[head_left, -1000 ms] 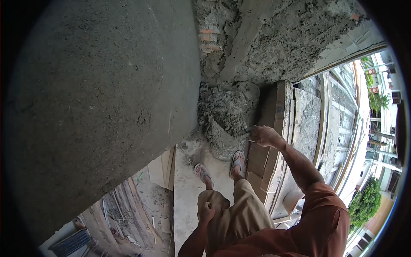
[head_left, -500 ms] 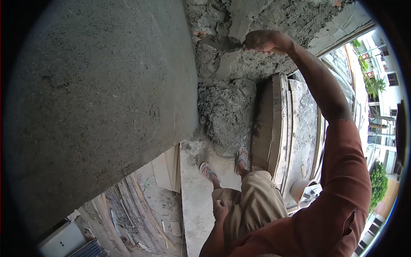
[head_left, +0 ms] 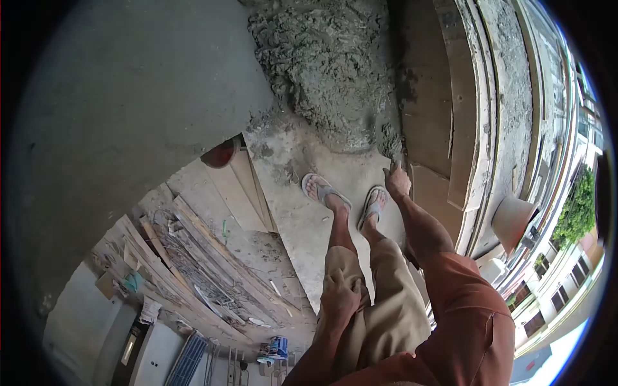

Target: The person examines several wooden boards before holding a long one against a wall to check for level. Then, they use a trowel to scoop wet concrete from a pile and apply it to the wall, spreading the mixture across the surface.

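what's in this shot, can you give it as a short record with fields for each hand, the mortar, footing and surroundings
right hand: right hand reaches down toward the lower edge of the grey wet mortar heap; whether it holds a tool cannot be told
left hand: left hand rests on the thigh of the tan trousers
footing: feet in grey flip-flop sandals on a narrow concrete ledge
left side: large grey rendered concrete wall
right side: brown wooden formwork boards
below: loose timber planks and debris
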Demonstrator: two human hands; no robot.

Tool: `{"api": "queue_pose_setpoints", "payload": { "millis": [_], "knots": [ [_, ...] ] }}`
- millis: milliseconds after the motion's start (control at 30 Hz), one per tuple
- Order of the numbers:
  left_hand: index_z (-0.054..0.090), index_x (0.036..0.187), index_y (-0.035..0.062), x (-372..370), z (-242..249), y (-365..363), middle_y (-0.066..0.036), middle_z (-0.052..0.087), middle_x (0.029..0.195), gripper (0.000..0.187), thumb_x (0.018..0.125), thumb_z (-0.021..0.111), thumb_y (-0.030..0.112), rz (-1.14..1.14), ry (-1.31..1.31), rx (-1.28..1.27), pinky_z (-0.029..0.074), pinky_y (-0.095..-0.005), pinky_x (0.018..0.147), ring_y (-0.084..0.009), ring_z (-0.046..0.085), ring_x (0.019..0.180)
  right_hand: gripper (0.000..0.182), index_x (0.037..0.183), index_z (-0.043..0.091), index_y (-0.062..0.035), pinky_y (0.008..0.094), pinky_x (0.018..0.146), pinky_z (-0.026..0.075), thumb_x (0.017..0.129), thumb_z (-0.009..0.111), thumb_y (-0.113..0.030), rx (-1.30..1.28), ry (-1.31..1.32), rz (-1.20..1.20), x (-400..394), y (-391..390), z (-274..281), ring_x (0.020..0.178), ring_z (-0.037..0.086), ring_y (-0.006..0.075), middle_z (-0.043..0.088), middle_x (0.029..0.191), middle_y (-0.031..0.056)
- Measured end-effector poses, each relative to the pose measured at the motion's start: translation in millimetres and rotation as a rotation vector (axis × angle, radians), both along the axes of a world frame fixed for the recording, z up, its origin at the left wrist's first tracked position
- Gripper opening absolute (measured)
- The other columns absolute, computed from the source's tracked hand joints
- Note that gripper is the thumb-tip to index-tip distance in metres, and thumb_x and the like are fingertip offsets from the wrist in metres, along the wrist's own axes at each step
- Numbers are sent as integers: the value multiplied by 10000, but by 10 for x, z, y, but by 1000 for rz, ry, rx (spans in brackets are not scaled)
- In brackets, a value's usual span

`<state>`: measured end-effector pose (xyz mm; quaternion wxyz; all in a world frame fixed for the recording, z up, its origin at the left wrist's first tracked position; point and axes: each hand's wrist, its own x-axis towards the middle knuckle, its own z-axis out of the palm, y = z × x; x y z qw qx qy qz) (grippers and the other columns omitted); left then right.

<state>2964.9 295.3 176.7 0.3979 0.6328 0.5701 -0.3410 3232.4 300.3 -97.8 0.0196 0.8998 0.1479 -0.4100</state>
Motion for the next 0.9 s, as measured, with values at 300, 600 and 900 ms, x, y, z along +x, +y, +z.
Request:
{"api": "queue_pose_setpoints", "payload": {
  "millis": [300, 600, 900],
  "knots": [
    [531, 1253, 125, -131, -38, -174, -203, 548, 1100, 562, 849, 659, 494, 23, 103, -36, 533, -517, 713, -416, 657, 863, 401, 1072, 466, -41, 582, 679, 469, 940, 578, -403, 442, 31, -76, -655, 1094, -941, 820, 595, 524, 628, 843, 299],
    [510, 1302, 105, -303, 8, 242, -250, 556, 1270, 607, 840, 639, 478, 178, -45, 35, 509, -508, 881, -461, 620, 1033, 393, 1025, 415, -49, 578, 629, 467, 933, 599, -384, 568, -172, 310, 207, 1509, 1554, 760, 603, 500, 619, 762, 277],
    [631, 1081, 75, -468, 120, 337, -179, 686, 1025, 389, 822, 683, 361, 473, -253, 116, 511, -422, 864, -344, 660, 980, 420, 1114, 516, -64, 544, 718, 501, 886, 644, -394, 396, -100, 758, 891, 2288, 4258, 846, 640, 454, 671, 869, 234]
  ]
}}
